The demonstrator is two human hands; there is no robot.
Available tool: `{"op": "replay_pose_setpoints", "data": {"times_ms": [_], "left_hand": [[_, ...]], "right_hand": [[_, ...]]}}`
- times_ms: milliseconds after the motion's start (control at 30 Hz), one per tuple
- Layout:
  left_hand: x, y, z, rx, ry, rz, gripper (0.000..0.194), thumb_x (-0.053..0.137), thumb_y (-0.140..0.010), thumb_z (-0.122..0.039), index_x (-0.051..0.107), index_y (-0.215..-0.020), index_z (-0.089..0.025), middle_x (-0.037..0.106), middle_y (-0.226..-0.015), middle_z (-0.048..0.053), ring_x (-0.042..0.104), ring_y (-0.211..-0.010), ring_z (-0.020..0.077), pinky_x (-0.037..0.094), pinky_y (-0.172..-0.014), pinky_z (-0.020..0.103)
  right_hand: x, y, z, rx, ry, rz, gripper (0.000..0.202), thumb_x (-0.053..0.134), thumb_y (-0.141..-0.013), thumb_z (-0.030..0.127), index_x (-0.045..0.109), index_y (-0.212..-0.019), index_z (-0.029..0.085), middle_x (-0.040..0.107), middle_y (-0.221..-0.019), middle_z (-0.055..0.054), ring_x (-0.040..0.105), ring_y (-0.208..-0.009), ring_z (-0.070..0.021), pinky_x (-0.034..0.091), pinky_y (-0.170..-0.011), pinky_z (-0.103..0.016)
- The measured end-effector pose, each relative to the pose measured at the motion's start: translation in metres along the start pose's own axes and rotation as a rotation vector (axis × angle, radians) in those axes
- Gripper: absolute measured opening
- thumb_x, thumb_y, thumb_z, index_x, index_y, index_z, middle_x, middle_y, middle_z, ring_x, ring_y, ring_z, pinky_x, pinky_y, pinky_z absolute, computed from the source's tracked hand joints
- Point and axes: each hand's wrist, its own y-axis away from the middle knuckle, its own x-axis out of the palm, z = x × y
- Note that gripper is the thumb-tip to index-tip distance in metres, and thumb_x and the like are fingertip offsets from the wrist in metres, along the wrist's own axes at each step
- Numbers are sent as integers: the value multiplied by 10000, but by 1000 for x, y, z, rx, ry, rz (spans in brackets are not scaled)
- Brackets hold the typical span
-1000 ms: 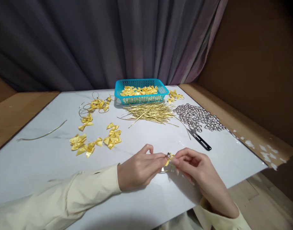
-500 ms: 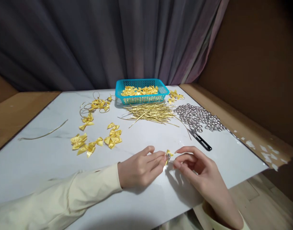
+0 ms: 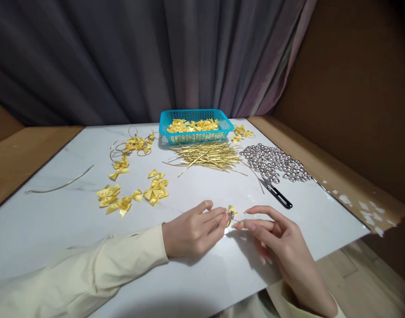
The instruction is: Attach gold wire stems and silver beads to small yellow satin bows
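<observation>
My left hand (image 3: pixel 196 232) is closed, its fingertips pinching a small yellow ribbon bow (image 3: pixel 231 208) low over the front of the table. A shiny silver bead (image 3: pixel 231 215) sits against the bow's face, at the fingertips. From the right, my right hand (image 3: pixel 283 243) pinches a thin gold cord (image 3: pixel 236 221) between thumb and finger, close to the bead. Its index finger is raised, and the other fingers are loosely curled. Whether the cord passes through the bead is too small to tell.
A blue basket (image 3: pixel 196 138) of yellow bows stands at the back. Before it lies a pile of gold cords (image 3: pixel 209 157). Silver beads (image 3: pixel 271 161) and black thread snips (image 3: pixel 278 194) are at right. Loose bows (image 3: pixel 156 192) and corded bows (image 3: pixel 136 143) lie left, beside a single cord (image 3: pixel 61 187).
My right hand has shifted its fingertips left, close to the bead, and the gold cord now shows in its pinch. The left hand keeps its hold, with the bow slightly turned.
</observation>
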Motion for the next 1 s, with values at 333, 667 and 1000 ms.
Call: {"op": "replay_pose_setpoints", "data": {"times_ms": [333, 667, 1000], "left_hand": [[2, 3, 1, 13, -46, 19, 219, 377, -866, -52, 594, -895, -55, 693, -832, 166, 632, -894, 228, 483, -640, 344], [1, 4, 3, 24, -87, 42, 225, 370, -868, -48, 592, -903, -44, 693, -840, 174, 634, -894, 233, 480, -649, 353], [2, 4, 6, -24, -29, 24, 179, 402, -856, 1, 572, -905, -24, 698, -846, 172, 643, -897, 234, 438, -650, 349]], "right_hand": [[0, 1, -1, 126, -174, 66, 246, 626, -756, 299, 571, -937, 142, 687, -713, -81, 434, -297, -60, 225, -308, -172], [-8, 4, 5, 253, -330, 216, 196, 541, -799, 310, 507, -964, 210, 616, -1091, -112, 476, -330, -49, 209, -268, -148], [-18, 6, 0, -117, -35, -108, 274, 661, -729, 289, 515, -939, 192, 622, -752, -42, 482, -426, -78, 308, -311, -149]]}}
